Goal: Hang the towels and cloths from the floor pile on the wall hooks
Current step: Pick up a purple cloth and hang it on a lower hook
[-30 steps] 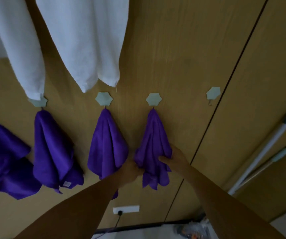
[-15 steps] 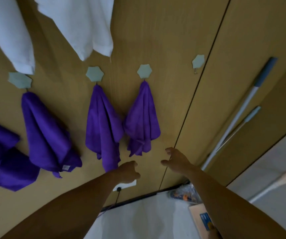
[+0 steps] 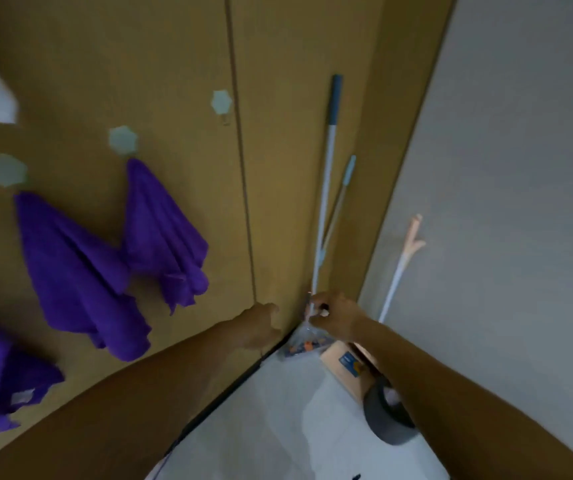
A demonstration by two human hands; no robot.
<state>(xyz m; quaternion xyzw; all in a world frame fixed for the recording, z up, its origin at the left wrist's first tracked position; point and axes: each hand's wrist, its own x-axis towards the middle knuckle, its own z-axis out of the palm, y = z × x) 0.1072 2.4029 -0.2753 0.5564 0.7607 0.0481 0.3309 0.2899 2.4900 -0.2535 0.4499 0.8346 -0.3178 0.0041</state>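
Head view: three purple cloths (image 3: 164, 237) hang left of and below the bare hook (image 3: 221, 102). Well below that hook, the left hand (image 3: 261, 323) is loosely curled, its grip released. Lower right of the hook, the right hand (image 3: 337, 317) curls before a pole (image 3: 326, 188); I cannot tell its grip.

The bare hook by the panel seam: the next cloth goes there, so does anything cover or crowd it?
Nothing visible does. The bare hook carries nothing; the nearest purple cloth hangs from the next hook, left and lower, clear of it, and the long handles lean beyond the seam on its right.
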